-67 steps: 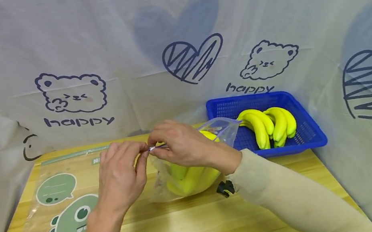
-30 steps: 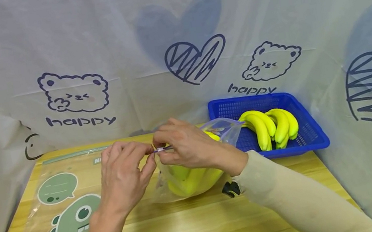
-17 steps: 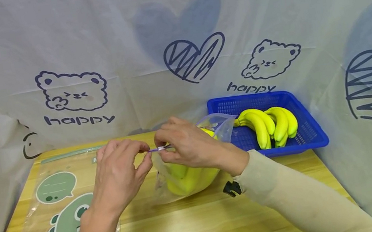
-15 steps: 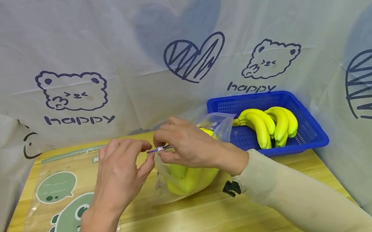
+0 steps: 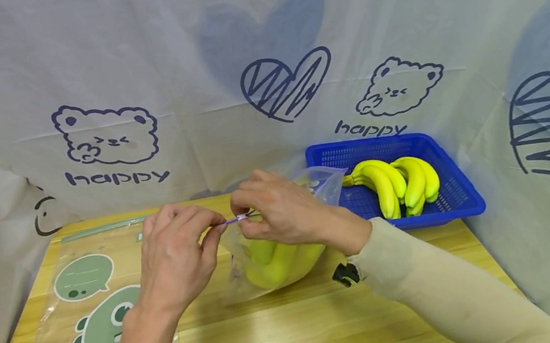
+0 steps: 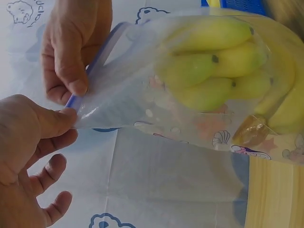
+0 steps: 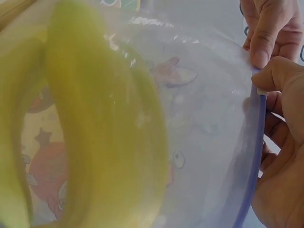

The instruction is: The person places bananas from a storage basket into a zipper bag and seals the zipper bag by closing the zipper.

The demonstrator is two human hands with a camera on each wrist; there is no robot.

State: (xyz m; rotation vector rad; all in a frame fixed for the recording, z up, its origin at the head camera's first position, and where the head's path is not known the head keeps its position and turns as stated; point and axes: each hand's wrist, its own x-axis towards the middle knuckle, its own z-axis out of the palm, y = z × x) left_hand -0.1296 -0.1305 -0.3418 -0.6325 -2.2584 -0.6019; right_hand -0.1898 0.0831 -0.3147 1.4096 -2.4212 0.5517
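Head view: a person's left hand [image 5: 177,253] and right hand [image 5: 276,213] meet above the wooden table [image 5: 301,335], each pinching the purple zip strip [image 5: 236,219] of a clear bag [image 5: 271,250] holding a bunch of bananas [image 5: 275,258]. The strip runs sideways between the two hands, the left hand at its near end, the right hand beside it with the slider; the bag hangs below both and rests on the table. Right of the right hand sits a blue basket [image 5: 454,209] with more bananas [image 5: 401,184]; left of the left hand lies a flat dinosaur-print bag [image 5: 86,309].

Left wrist view: the left hand's [image 6: 33,156] thumb and forefinger clamp the bag's [image 6: 190,104] corner, while the right hand [image 6: 71,47] grips the strip [image 6: 97,61] just beyond.

Right wrist view: the right hand [image 7: 280,156] pinches the white slider [image 7: 262,91] at the strip's [image 7: 251,161] end, the left hand's fingertips [image 7: 261,52] touching just above; the bananas [image 7: 104,137] fill the bag away from both hands.
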